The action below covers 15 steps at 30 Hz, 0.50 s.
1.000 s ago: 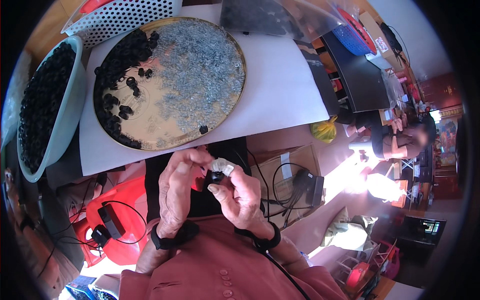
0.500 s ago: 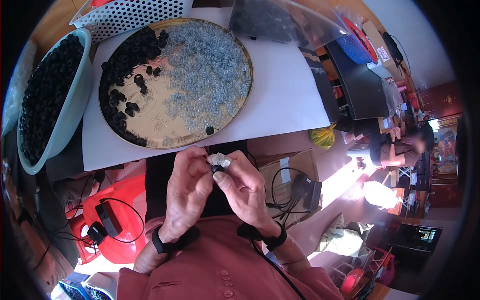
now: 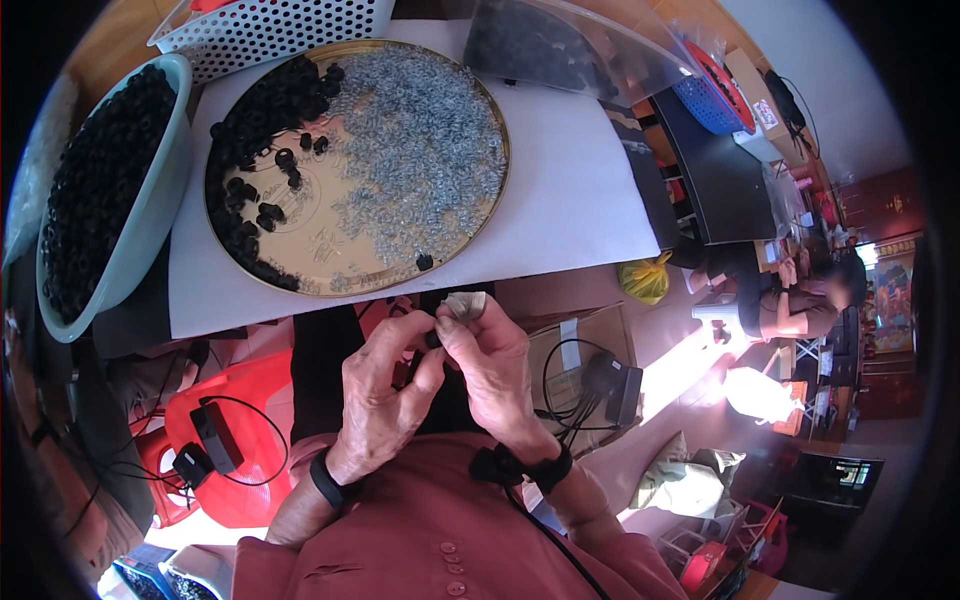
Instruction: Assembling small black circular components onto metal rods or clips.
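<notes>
Where the white-covered bench (image 3: pixel 560 170) reaches its left side, a pale green basin (image 3: pixel 152 232) stands filled with black ring-shaped parts (image 3: pixel 105 160). Lower in view, a red plastic chair (image 3: pixel 255 395) bears a black power adapter (image 3: pixel 215 440) with cables. At the bench's far side: white perforated basket (image 3: pixel 275 40). In front of it, round gold-coloured tray (image 3: pixel 310 245); black parts heaped along its left side, small clear pieces (image 3: pixel 420 150) spread over its right, one lone black part near the lower right rim. Off the near bench edge: left hand (image 3: pixel 390 390), fingers curled, tips at a small black part (image 3: pixel 433 341); cannot tell whether it grips. This part lies between both hands, mostly covered by fingers. Right hand (image 3: pixel 492 375): closed, thumb and index finger pinching the part; pale wrapping (image 3: pixel 466 303) on a finger. Farther right: transparent bin (image 3: pixel 640 60), cardboard (image 3: pixel 605 320) on the floor, yellow plastic bag (image 3: pixel 645 278), seated co-worker (image 3: pixel 800 305).
</notes>
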Each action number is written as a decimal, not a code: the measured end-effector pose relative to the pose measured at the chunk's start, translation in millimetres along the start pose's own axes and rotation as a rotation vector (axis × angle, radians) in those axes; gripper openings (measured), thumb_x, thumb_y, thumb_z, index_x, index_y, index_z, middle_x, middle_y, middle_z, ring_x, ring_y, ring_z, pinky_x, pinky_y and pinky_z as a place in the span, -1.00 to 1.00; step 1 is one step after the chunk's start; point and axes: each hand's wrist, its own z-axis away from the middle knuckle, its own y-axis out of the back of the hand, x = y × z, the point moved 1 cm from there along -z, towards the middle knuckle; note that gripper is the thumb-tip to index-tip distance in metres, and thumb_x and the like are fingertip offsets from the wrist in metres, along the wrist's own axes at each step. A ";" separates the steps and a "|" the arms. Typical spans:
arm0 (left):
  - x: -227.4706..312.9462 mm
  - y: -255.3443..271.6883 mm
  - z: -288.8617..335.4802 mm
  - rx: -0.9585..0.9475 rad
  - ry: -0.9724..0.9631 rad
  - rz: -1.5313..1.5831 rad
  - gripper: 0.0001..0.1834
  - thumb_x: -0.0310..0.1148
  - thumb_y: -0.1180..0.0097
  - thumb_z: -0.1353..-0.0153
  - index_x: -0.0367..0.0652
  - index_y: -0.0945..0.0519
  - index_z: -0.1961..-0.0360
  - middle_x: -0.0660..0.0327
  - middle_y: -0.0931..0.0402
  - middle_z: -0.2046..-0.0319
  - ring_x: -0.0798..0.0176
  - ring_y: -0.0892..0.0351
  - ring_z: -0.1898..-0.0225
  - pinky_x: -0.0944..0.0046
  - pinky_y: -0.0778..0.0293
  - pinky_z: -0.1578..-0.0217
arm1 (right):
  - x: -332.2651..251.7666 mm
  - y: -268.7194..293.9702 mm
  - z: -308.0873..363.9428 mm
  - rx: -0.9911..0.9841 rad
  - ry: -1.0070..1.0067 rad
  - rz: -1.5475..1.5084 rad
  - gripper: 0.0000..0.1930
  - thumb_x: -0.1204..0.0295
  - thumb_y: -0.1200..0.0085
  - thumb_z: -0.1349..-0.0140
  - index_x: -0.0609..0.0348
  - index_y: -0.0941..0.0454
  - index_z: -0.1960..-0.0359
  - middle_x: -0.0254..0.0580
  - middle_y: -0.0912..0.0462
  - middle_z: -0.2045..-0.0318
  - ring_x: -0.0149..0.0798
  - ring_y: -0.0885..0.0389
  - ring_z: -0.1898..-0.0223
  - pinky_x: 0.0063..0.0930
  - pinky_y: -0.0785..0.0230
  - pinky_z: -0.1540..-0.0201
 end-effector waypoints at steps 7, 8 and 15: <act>-15.3 2.5 1.7 -0.052 0.382 0.598 -0.73 -0.50 -0.16 -0.22 -0.26 -0.51 0.04 0.27 -0.58 0.33 0.45 -0.51 0.31 0.44 -0.42 0.22 | -4.0 13.9 -7.2 -0.124 0.156 0.289 -0.89 0.51 -0.14 -0.30 0.31 -0.56 0.22 -0.43 -0.57 0.42 -0.64 -0.47 0.44 -0.71 -0.35 0.39; -16.4 4.9 0.5 -0.086 0.411 0.643 -0.72 -0.51 -0.15 -0.23 -0.27 -0.51 0.02 0.24 -0.60 0.31 0.44 -0.54 0.27 0.43 -0.43 0.19 | -6.8 15.6 -8.0 -0.154 0.173 0.361 -0.87 0.50 -0.13 -0.31 0.33 -0.55 0.22 -0.41 -0.58 0.42 -0.63 -0.48 0.43 -0.71 -0.35 0.40; -28.0 13.0 0.0 -0.247 0.549 0.798 -0.70 -0.46 -0.10 -0.29 -0.33 -0.49 -0.02 0.11 -0.64 0.27 0.35 -0.58 0.25 0.37 -0.46 0.13 | -35.3 19.1 -15.7 -0.390 0.125 0.547 -0.88 0.53 -0.06 -0.34 0.35 -0.53 0.18 -0.35 -0.59 0.41 -0.58 -0.55 0.40 -0.65 -0.43 0.37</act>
